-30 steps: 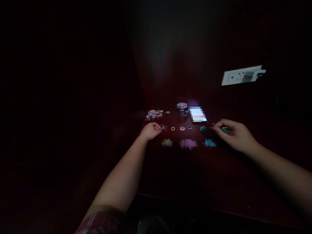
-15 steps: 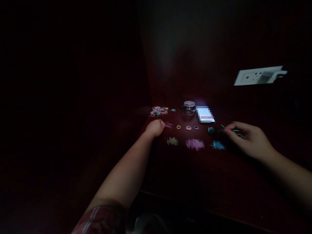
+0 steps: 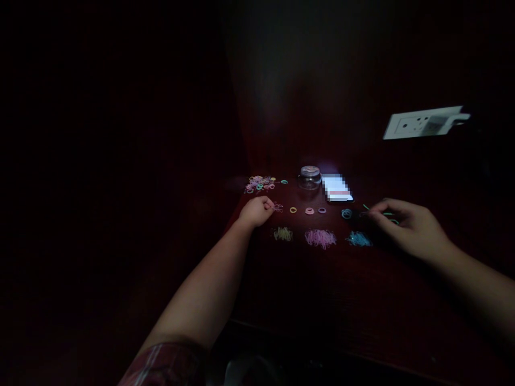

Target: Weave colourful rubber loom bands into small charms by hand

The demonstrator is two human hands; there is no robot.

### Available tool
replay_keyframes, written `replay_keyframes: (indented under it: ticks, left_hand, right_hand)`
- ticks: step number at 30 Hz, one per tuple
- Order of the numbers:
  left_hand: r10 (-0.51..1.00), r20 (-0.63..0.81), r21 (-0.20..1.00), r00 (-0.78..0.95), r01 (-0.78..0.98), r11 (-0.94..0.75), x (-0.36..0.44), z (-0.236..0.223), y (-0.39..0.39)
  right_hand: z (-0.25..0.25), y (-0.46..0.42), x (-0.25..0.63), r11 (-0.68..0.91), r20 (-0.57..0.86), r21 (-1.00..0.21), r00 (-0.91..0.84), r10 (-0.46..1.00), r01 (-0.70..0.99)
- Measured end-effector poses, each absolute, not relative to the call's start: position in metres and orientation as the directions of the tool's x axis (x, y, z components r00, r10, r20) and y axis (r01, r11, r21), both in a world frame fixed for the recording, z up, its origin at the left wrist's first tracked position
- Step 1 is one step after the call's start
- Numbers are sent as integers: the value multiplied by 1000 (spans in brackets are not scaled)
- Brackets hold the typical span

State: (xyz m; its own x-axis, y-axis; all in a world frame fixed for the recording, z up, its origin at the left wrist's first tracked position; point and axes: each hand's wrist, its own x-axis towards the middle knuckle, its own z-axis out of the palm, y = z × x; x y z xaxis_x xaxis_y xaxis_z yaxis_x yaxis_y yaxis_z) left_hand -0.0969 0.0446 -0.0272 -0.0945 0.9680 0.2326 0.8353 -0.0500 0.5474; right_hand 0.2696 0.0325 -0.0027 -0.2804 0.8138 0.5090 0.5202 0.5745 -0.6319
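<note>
At the left of the table, my left hand [image 3: 258,211] is closed, its fingertips pinching at a few small purplish rubber bands [image 3: 278,207]. My right hand [image 3: 410,225] is closed in a pinch, with a thin, dim rubber band [image 3: 363,214] showing at its fingertips. Green hair ties [image 3: 389,214] lie partly hidden behind that hand. Between the hands is a row of a yellow hair tie [image 3: 293,210], pink ones [image 3: 309,211], a purple one [image 3: 322,210] and blue ones [image 3: 346,214]. Nearer me lie piles of yellow [image 3: 283,234], pink [image 3: 321,238] and blue rubber bands [image 3: 359,238].
A mixed heap of hair ties and bands [image 3: 259,184] lies at the far left. Behind the row stand a clear lidded jar [image 3: 309,178] and a phone [image 3: 337,187] with a lit screen. A wall socket [image 3: 422,123] holds a plug. The surroundings are very dark.
The view has shifted slightly. My left fingertips have moved a little against the purplish bands. My right hand keeps almost the same pinch and place.
</note>
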Motion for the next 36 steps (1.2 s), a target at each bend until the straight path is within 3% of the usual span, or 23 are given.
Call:
replay_keyframes:
  ticks: [36]
  left_hand:
    - [968, 213, 770, -136, 633, -81, -109, -49, 64]
  right_hand:
    - [-11, 43, 276, 594, 515, -615, -306, 800, 519]
